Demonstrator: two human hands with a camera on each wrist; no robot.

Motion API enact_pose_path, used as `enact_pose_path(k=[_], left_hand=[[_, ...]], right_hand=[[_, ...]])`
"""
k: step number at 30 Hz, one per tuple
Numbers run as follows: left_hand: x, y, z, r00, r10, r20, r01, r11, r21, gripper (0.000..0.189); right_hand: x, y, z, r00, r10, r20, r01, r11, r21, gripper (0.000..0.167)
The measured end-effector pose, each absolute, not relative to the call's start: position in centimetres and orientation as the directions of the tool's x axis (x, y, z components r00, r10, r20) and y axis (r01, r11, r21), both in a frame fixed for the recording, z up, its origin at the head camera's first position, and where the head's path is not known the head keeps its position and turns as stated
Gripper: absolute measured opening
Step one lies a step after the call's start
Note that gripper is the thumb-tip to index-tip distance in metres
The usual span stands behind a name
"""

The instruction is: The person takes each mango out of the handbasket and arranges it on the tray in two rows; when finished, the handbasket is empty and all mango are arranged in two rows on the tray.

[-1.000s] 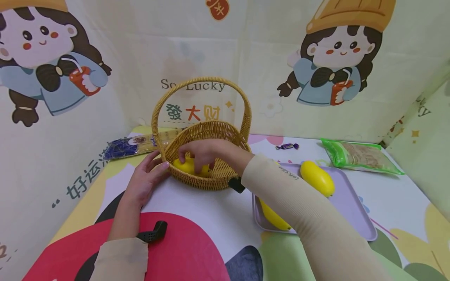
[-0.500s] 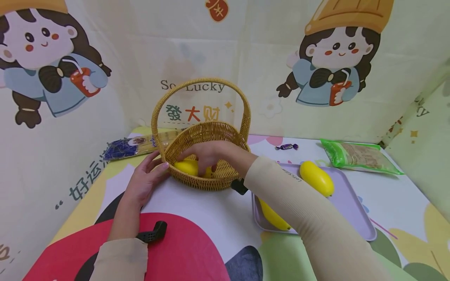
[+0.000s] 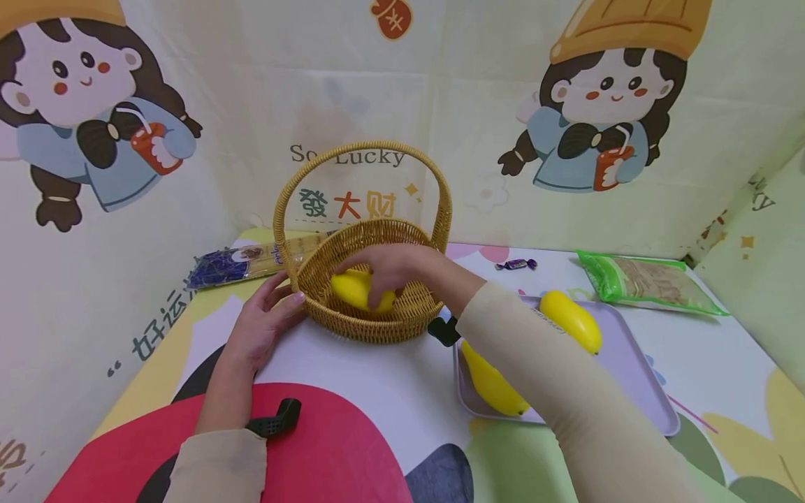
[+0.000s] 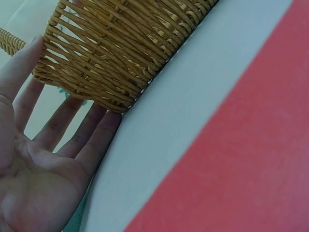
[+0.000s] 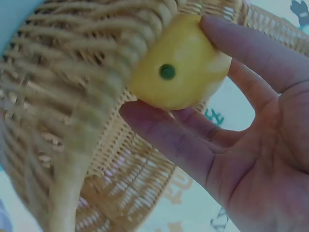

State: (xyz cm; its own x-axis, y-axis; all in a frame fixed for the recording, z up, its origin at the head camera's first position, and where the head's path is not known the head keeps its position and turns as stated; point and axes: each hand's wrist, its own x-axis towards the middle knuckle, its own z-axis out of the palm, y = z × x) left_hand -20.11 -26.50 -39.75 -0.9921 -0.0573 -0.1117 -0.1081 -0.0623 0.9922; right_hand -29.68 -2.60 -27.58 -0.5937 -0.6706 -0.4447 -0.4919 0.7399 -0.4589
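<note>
Inside the wicker basket [image 3: 377, 332], my right hand [image 3: 402, 269] holds a yellow mango [image 3: 352, 290] between thumb and fingers. In the right wrist view the same mango [image 5: 181, 67] shows a green stem spot, and the basket rim hides part of it. My left hand [image 3: 260, 325] touches the basket's left side near the foot of the handle. The left wrist view has its thumb at the rim and its fairly straight fingers [image 4: 58, 123] against the wicker wall. Two more mangoes lie on the lilac tray [image 3: 635, 377]: one mango [image 3: 569, 321] at the back, another mango [image 3: 493, 384] partly under my right sleeve.
A pack of noodles [image 3: 251, 262] lies behind the basket on the left. One wrapped candy [image 3: 516, 265] and a green-edged food packet [image 3: 650, 283] rest at the back right. The basket's tall handle [image 3: 361, 148] arches above my right hand.
My right hand has shifted right inside the basket, and the mango has moved right with it, away from the left wall. My left hand stays at the basket's side.
</note>
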Motion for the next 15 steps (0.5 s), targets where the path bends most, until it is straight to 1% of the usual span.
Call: enact_pose_path(k=[4,9,12,15], left_hand=[[-20.1,-26.5,-39.7,-0.991,-0.059,-0.116,-0.113,-0.059,0.992,0.082],[-20.0,-26.5,-39.7,-0.991,-0.057,-0.123,-0.120,-0.058,0.991,0.083],[-20.1,-26.5,-39.8,-0.990,-0.062,-0.124,-0.121,-0.060,0.991,0.085],[-20.2,-26.5,-39.9,-0.990,-0.068,-0.121,-0.117,-0.060,0.991,0.086]], right_hand=[[-29.7,-1.2,-27.0,-0.619,-0.666,-0.417,-0.470,0.739,-0.483,0.079],[-29.9,0.5,-26.7,-0.600,-0.699,-0.389,-0.487,0.705,-0.516,0.079],[-29.8,1.2,-26.5,-0.589,-0.721,-0.365,-0.515,0.683,-0.517,0.078],[-29.6,1.9,-26.1,-0.593,-0.730,-0.339,-0.528,0.671,-0.520,0.079]])
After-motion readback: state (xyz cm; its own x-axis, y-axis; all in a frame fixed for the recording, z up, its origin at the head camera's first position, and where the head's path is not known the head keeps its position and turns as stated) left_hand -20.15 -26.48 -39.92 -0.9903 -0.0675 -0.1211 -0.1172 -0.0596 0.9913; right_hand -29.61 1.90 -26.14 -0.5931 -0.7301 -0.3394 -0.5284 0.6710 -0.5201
